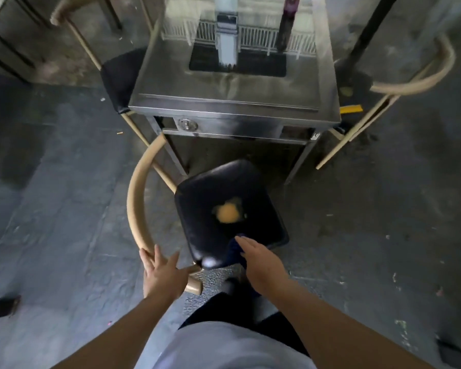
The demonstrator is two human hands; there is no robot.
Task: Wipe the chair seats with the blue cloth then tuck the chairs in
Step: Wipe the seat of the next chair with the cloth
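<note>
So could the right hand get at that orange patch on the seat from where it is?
Probably yes. The right hand rests on the blue cloth at the near edge of the black seat, and only bare seat lies between it and the orange patch.

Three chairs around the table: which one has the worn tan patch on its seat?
The near chair, the one under both hands. Its black seat shows a tan patch in the middle; the left chair seat looks plain black, and the right chair seat is hidden.
</note>
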